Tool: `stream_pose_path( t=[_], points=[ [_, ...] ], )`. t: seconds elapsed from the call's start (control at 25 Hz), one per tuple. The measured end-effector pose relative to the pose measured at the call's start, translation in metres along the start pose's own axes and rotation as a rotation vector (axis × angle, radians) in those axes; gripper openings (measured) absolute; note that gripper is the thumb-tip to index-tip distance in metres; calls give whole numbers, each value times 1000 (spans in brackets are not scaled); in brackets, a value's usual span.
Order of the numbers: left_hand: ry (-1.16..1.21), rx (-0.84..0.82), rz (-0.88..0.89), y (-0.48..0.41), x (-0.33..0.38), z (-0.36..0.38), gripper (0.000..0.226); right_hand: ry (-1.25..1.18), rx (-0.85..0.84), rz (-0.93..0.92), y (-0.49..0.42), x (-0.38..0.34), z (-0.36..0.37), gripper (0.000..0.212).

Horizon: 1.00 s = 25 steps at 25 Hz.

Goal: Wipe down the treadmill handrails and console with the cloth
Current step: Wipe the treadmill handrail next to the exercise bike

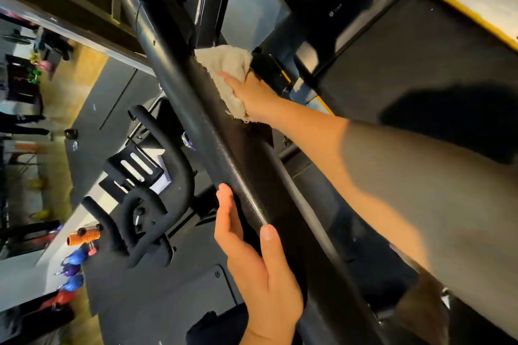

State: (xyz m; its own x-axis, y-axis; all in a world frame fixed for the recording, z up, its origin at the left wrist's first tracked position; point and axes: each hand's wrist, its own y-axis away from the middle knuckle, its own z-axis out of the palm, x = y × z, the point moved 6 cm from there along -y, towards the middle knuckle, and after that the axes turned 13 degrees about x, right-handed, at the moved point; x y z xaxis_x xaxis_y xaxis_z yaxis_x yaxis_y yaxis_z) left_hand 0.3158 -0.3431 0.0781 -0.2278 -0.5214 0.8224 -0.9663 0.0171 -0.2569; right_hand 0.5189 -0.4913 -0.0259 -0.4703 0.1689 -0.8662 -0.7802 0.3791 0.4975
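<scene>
Gripping the near end of the handrail (224, 131), the left hand (258, 266) has its fingers (227, 213) curled round the far side of the bar and the thumb laid along the near side — a loose steadying hold, not a tight clamp. Farther up the same dark, textured bar, the right hand (252, 95) presses the cloth (227, 75) flat against the rail, palm down, fingers together on top of the fabric; whether they wrap under the bar cannot be told. The pale, frayed cloth is bunched near the point where the rail meets the upright frame, with a loose corner trailing below the wrist.

The step in hand looks like wiping this rail. To do it well, the cloth would best be folded round the bar so the underside gets cleaned too, then drawn in one long pass with steady pressure — the pebbled surface probably holds grime. The trailing corner is better tucked in so it does not snag at the joint. The console is not clearly in view. Beyond, an exercise bike (145, 182) stands on the gym floor.
</scene>
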Motion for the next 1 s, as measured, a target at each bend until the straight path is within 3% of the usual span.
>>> stream_pose_path(
  t=[0.12,0.2,0.28,0.36,0.44,0.6,0.8,1.0],
  points=[
    [-15,-8,4,0,-1,0,65,-168,61,119,41,40,-3,72],
    [-2,-2,23,0,-2,-1,65,-162,58,96,106,59,-7,61],
    [-2,-1,24,-1,-3,-1,66,-81,-9,-38,138,34,-7,64],
    [-31,-10,16,-1,-5,0,66,-10,62,-263,118,-15,-8,69],
    [-38,3,6,0,-5,-1,66,43,55,-351,79,-56,-1,72],
    [-40,-2,4,0,-3,-2,68,-87,69,-219,35,-54,7,89],
    [-67,-17,-46,-2,3,-2,73,-120,144,-69,63,11,-2,76],
    [-85,-20,-53,-1,2,-2,73,-152,-65,241,164,104,-17,70]
  ],
)
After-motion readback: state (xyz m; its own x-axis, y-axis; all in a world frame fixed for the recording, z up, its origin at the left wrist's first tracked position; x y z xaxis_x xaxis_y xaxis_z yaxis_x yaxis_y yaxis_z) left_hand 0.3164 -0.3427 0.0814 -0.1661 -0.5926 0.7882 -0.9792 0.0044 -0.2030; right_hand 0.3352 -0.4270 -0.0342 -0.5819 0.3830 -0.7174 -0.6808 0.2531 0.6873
